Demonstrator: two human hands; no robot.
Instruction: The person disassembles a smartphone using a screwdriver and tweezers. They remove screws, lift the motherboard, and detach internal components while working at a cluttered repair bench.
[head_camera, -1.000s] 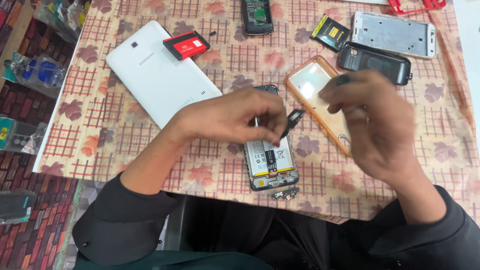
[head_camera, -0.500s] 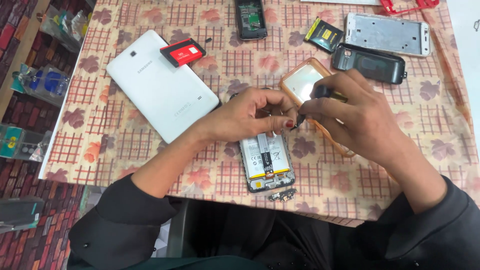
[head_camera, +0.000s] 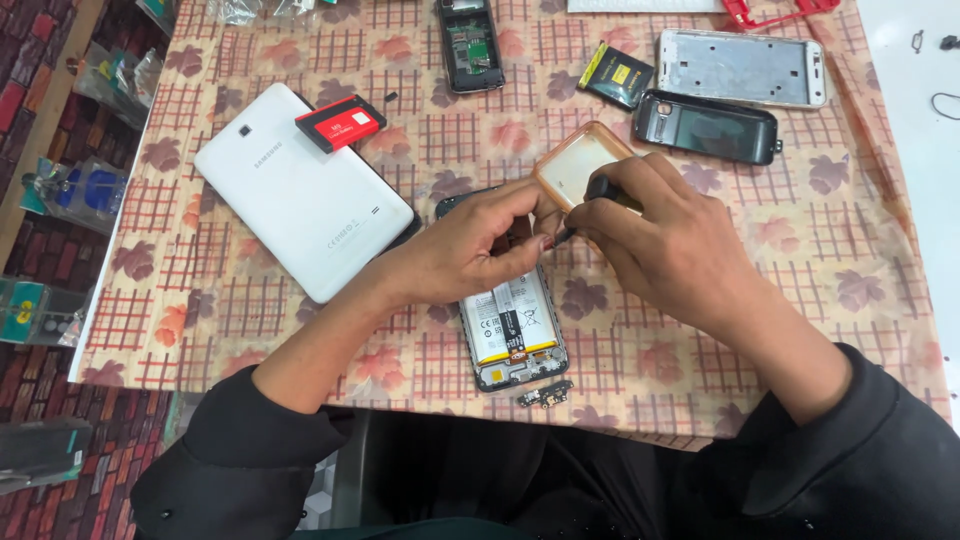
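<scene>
White tablet, red battery, orange-rimmed case, beige tablecloth with red checks and leaf prints

A: Both arms come in from the bottom edge, each in a black long sleeve.

B: Yes, the left sleeve is pushed up above the wrist, its cuff bunched into soft folds.

A: Same on the right sleeve, plain dark cloth.

B: The left hand and right hand are bare, and dark clothing shows between the arms.

White tablet; red battery; silver phone frame; black handset.
</scene>
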